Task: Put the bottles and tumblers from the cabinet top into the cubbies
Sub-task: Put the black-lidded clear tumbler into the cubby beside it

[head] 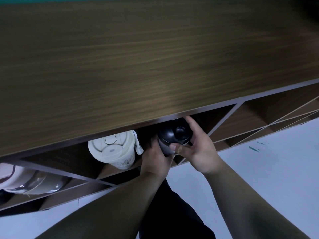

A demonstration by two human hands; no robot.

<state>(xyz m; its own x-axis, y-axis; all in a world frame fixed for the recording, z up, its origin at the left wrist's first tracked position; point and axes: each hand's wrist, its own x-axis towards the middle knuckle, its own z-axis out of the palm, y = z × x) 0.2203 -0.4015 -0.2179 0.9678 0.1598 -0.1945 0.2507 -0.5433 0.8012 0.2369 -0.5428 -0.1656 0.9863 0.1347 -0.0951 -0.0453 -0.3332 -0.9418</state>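
Observation:
A black bottle with a domed lid sits at the mouth of a cubby just under the wooden cabinet top. My left hand grips its body from the left and below. My right hand wraps it from the right, thumb across the front and fingers reaching up to the cabinet edge. A cream tumbler with a flip lid stands in the same cubby, just left of the bottle. The bottle's lower part is hidden by my hands.
A white and grey vessel lies in the cubby at far left. Diagonal dividers split the cubbies; those to the right hold nothing I can see. Pale floor spreads below right. No bottles show on the cabinet top.

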